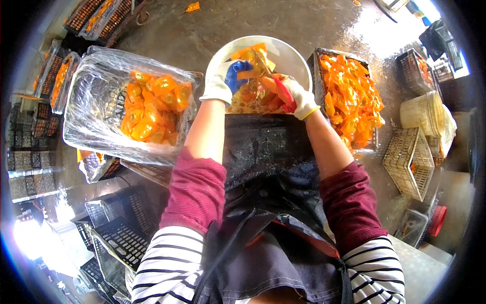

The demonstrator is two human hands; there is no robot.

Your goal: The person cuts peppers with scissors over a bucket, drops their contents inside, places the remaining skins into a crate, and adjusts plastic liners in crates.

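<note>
A white round tub (299,63) stands in front of me, with brownish-orange pieces and liquid in its bottom. My left hand (223,85), in a white glove with blue coating, is closed around an orange plastic bag (257,53) over the tub. Something olive-brown and glossy shows at the bag. Close to it on the right, my right hand (291,95), in a white glove with red coating, has its fingers bent inward above the pieces. What those fingers hold is hard to make out.
Left of the tub, a crate lined with clear plastic (93,96) holds filled orange bags (154,109). A dark crate (374,139) on the right is heaped with orange plastic bags (349,96). A cream crate (409,162) and pale bucket (417,114) stand farther right. Black crates (126,238) lie lower left.
</note>
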